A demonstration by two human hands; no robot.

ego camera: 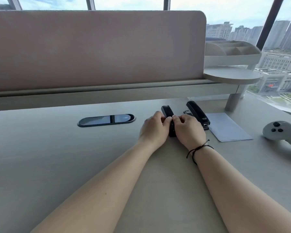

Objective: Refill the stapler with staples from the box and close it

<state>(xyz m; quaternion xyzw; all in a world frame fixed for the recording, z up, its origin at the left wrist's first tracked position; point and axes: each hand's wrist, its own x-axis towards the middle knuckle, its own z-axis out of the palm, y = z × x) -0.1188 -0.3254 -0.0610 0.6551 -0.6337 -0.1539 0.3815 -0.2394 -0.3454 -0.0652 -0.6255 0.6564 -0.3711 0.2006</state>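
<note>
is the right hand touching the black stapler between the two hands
Touching. The head view shows the right hand with its fingers curled against the right side of the black stapler, with no gap visible; the left hand presses the other side.

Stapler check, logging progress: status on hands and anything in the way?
Left hand and right hand both gripping stapler on desk. Open or shut, can't tell. Second stapler and paper lie right, clear of hands.

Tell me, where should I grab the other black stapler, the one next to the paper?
Probably grip the second stapler across its long sides, near the middle, coming from above. Its near end sits on the paper, and the right hand crowds its left.
</note>
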